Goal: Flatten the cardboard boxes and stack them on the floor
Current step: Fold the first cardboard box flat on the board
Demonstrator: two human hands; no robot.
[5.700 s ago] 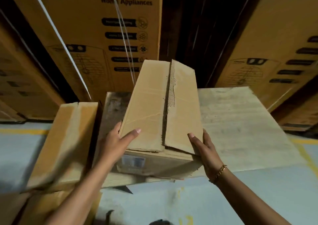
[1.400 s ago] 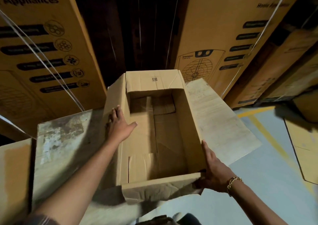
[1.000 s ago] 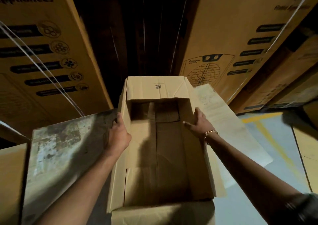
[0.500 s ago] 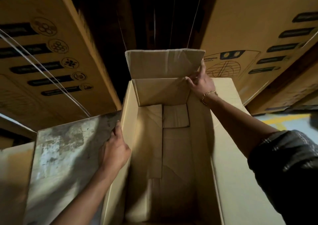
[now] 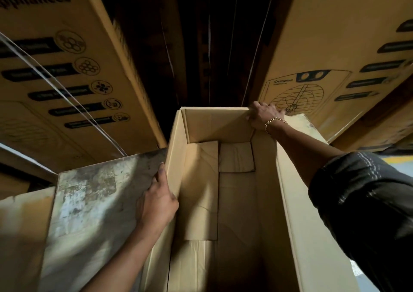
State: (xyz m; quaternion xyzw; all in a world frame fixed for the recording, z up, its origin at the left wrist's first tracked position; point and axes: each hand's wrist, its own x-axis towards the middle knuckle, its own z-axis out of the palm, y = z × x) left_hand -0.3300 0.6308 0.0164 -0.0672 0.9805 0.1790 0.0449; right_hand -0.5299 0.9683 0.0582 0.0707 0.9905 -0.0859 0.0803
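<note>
An open brown cardboard box [image 5: 237, 202] fills the middle of the head view, and I look straight down into it. Its bottom flaps lie folded inside. My left hand [image 5: 156, 202] grips the top edge of the box's left wall, thumb inside. My right hand [image 5: 263, 116], with a gold bracelet on the wrist, reaches across and grips the far right corner of the box's rim. The box's far flap is hidden behind the far wall.
A stained flat board [image 5: 93, 207] lies left of the box, under my left hand. Tall printed appliance cartons [image 5: 67, 68] [image 5: 335, 57] stand left and right, with a dark gap between them. A strip of grey floor with a yellow line [image 5: 400, 160] shows at the right.
The far flap that stood upright half a second ago is now folded back out of sight, and my right hand has come down onto the far right corner. My left hand has stayed on the left wall.
</note>
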